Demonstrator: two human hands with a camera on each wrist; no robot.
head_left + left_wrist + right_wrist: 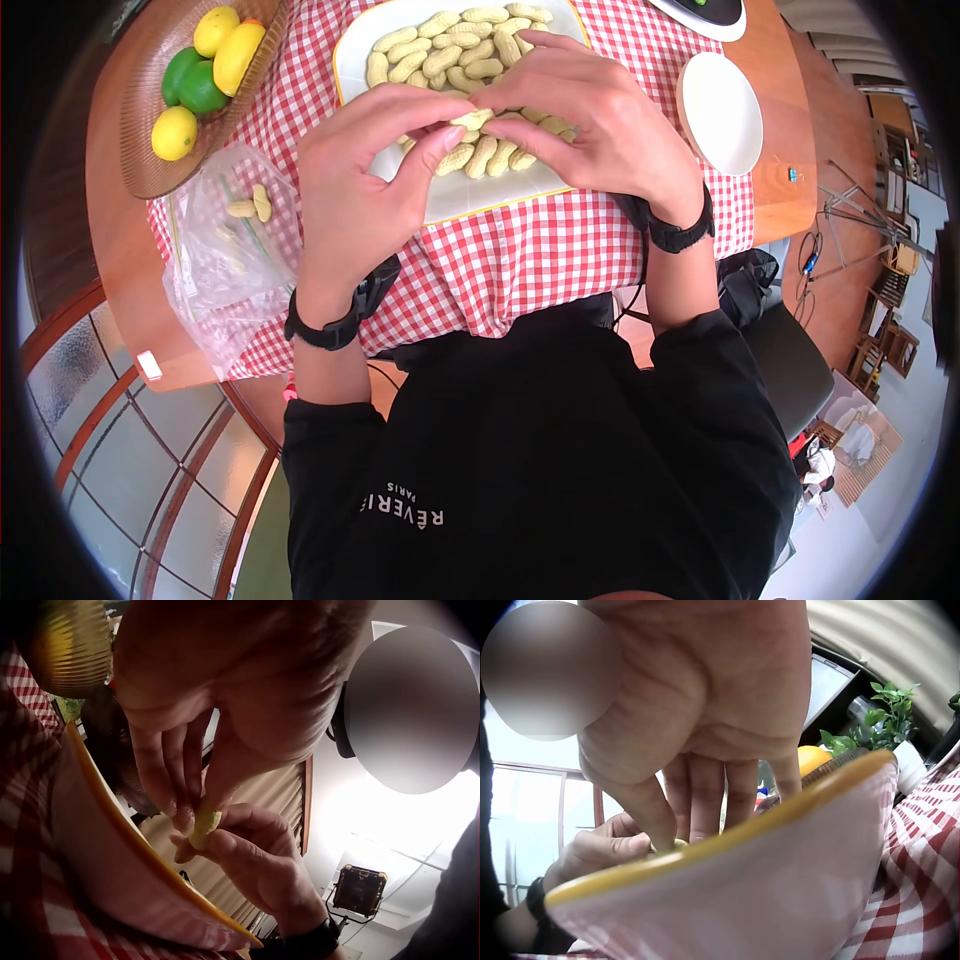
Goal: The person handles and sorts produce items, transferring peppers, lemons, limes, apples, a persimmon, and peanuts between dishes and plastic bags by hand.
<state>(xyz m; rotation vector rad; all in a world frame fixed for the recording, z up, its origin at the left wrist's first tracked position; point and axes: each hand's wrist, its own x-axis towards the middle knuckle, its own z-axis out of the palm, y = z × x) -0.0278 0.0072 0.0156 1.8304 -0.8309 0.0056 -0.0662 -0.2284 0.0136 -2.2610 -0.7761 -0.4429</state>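
Note:
A pale peanut [472, 119] in its shell is between my two hands, above a white dish [455, 207] with a yellow rim. My left hand [365, 165] pinches one end between thumb and fingers. At the other end my right hand [605, 120] grips it with thumb and forefinger. In the left wrist view the fingertips of both hands meet at the peanut [204, 829], whose shell looks uneven at the upper end. Many whole peanuts [440, 60] fill the dish beneath, partly hidden by the hands. The dish's rim [705, 851] covers part of the fingertips in the right wrist view.
Left of the dish lies a clear plastic bag [200, 270], with a few peanuts [262, 203] showing at it. A ribbed glass dish [140, 110] holds lemons [174, 134] and green fruit [203, 88]. A white bowl [720, 115] stands at right, on the checked cloth [480, 270].

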